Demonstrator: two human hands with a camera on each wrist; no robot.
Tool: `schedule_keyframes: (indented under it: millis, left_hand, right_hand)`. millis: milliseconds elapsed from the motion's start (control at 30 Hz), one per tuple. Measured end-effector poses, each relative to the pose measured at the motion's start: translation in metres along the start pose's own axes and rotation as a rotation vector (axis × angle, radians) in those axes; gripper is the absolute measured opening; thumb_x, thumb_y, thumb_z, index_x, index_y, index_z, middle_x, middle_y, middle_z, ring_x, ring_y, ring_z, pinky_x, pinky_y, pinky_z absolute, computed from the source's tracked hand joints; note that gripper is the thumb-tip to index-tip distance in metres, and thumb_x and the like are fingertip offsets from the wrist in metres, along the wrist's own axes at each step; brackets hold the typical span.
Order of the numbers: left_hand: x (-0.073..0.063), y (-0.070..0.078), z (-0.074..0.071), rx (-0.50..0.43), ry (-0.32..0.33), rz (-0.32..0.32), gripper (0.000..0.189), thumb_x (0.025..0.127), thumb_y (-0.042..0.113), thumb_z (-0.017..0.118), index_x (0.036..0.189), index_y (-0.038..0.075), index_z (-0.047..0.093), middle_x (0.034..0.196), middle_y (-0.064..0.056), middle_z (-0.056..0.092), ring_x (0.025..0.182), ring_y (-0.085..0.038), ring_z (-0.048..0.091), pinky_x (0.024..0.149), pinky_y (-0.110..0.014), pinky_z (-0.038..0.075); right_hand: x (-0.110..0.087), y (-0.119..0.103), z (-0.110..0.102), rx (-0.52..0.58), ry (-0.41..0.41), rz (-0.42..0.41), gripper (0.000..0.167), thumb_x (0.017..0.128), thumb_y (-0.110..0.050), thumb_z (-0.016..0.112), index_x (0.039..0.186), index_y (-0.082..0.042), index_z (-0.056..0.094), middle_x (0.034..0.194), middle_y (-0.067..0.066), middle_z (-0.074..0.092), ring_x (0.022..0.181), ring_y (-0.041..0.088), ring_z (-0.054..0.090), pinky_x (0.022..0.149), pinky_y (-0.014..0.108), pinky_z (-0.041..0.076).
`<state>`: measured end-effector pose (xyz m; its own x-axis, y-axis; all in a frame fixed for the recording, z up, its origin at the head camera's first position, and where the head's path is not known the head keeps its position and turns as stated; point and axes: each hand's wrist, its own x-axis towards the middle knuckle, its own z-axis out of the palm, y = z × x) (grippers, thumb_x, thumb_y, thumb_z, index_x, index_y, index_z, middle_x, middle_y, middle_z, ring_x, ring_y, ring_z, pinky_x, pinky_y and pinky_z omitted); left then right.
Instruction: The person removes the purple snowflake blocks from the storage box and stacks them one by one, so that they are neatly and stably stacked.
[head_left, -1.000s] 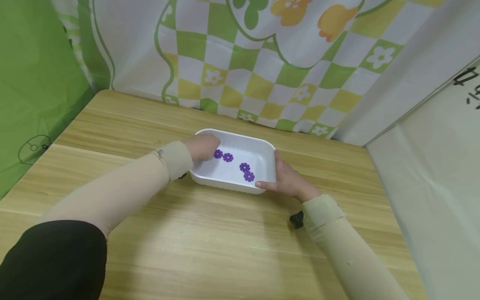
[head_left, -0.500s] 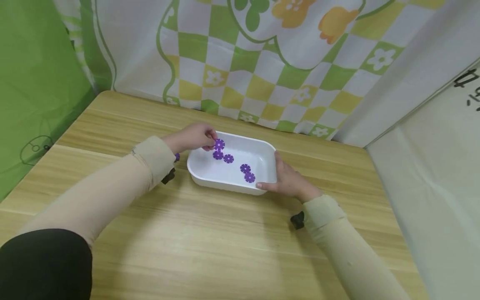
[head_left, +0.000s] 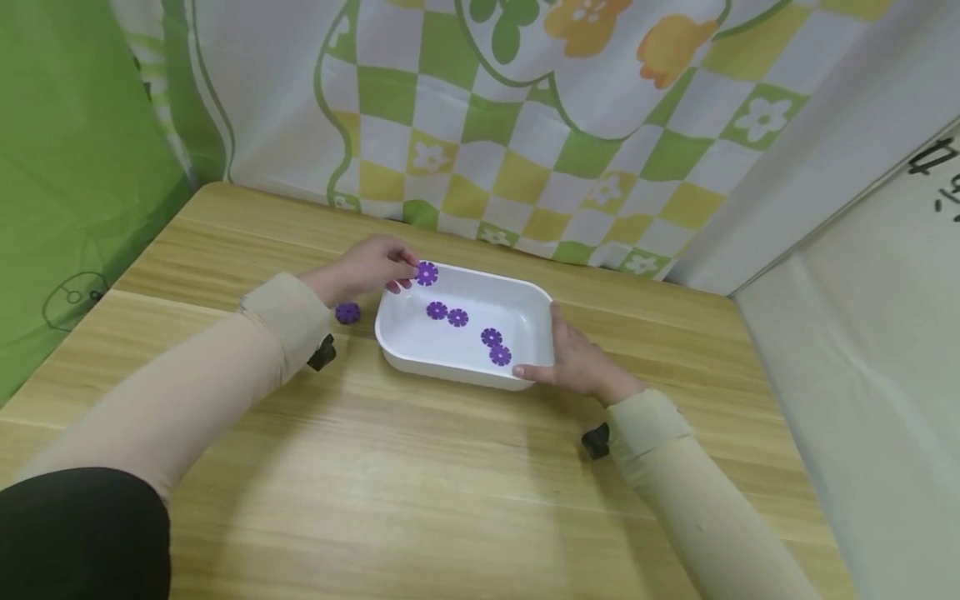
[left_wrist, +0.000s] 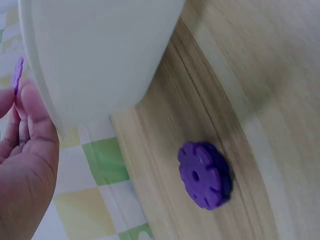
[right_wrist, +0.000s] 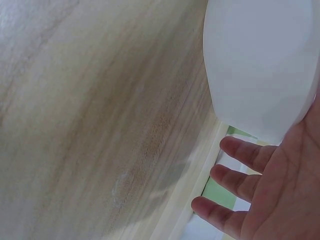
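My left hand (head_left: 371, 265) pinches a purple snowflake disc (head_left: 427, 273) over the back left of a white plastic tub (head_left: 442, 369). In the left wrist view the disc (left_wrist: 18, 75) is seen edge-on between thumb and finger. Inside the tub lie two pairs of purple discs, one pair (head_left: 447, 314) toward the left, the other (head_left: 495, 346) nearer the front right. My right hand (head_left: 581, 358) holds the tub's right end, thumb over the front rim; its other fingers (right_wrist: 237, 187) stick out past the tub in the right wrist view.
Stacked purple discs (left_wrist: 202, 175) lie on the wooden table (head_left: 420, 483) just left of the tub. A checkered curtain (head_left: 517, 150) hangs along the back edge. Green cloth (head_left: 67, 167) borders the left side and a pale wall (head_left: 885, 350) the right.
My left hand has come up out of the tub with a disc and moved left and back, uncovering the stack on the table. The right hand and tub stay nearly still.
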<state>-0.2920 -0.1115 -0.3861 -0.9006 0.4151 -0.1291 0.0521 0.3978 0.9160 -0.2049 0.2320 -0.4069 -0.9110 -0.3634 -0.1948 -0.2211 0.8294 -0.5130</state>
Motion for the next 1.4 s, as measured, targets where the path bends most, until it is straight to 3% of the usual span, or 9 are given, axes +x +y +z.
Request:
schedule_keyframes:
  millis: [200, 367, 633, 933, 1200, 1400]
  left_hand:
    - [-0.011, -0.01, -0.014, -0.036, 0.091, -0.071, 0.025, 0.106, 0.003, 0.051, 0.125, -0.012, 0.056, 0.106, -0.015, 0.062, 0.089, -0.017, 0.058, 0.076, -0.027, 0.053]
    - [-0.019, -0.019, -0.025, -0.051, 0.118, -0.071, 0.027, 0.107, 0.004, 0.048, 0.127, -0.014, 0.053, 0.11, -0.016, 0.06, 0.09, -0.017, 0.057, 0.079, -0.029, 0.052]
    - [-0.029, -0.03, -0.044, -0.055, 0.158, -0.082, 0.025, 0.106, 0.006, 0.051, 0.123, -0.012, 0.054, 0.102, -0.008, 0.062, 0.085, -0.014, 0.057, 0.079, -0.031, 0.053]
    - [-0.045, -0.041, -0.057, -0.1, 0.146, -0.114, 0.026, 0.107, 0.007, 0.049, 0.124, -0.012, 0.052, 0.098, -0.001, 0.06, 0.086, -0.013, 0.056, 0.079, -0.031, 0.05]
    - [-0.044, -0.052, -0.05, -0.019, 0.145, -0.117, 0.027, 0.104, 0.007, 0.054, 0.122, -0.013, 0.057, 0.095, -0.004, 0.063, 0.084, -0.015, 0.056, 0.073, -0.028, 0.049]
    - [-0.05, -0.062, -0.055, 0.026, 0.088, -0.137, 0.023, 0.106, 0.004, 0.052, 0.118, -0.014, 0.059, 0.084, -0.004, 0.059, 0.077, -0.014, 0.053, 0.069, -0.026, 0.046]
  right_hand:
    - [0.002, -0.003, 0.003, 0.003, -0.017, 0.006, 0.13, 0.085, -0.048, 0.082, 0.158, 0.011, -0.008, 0.155, 0.041, 0.029, 0.135, 0.055, 0.044, 0.112, 0.062, 0.035]
    - [0.002, -0.003, 0.006, 0.001, -0.02, 0.015, 0.129, 0.085, -0.051, 0.081, 0.158, 0.011, -0.007, 0.156, 0.041, 0.027, 0.136, 0.056, 0.042, 0.113, 0.063, 0.035]
    - [0.005, -0.004, 0.007, 0.03, -0.02, 0.003, 0.128, 0.085, -0.047, 0.082, 0.158, 0.01, -0.007, 0.153, 0.041, 0.031, 0.132, 0.054, 0.047, 0.111, 0.062, 0.038]
    - [0.006, -0.003, 0.012, 0.039, -0.029, -0.007, 0.13, 0.085, -0.05, 0.082, 0.158, 0.01, -0.007, 0.15, 0.041, 0.036, 0.13, 0.053, 0.049, 0.11, 0.061, 0.04]
    - [-0.002, 0.004, 0.003, 0.006, 0.009, -0.015, 0.127, 0.084, -0.049, 0.082, 0.158, 0.01, -0.002, 0.142, 0.041, 0.045, 0.118, 0.051, 0.058, 0.099, 0.062, 0.049]
    - [-0.001, 0.003, 0.001, -0.001, 0.007, -0.039, 0.125, 0.085, -0.049, 0.081, 0.158, 0.01, -0.002, 0.142, 0.041, 0.045, 0.12, 0.052, 0.057, 0.101, 0.062, 0.048]
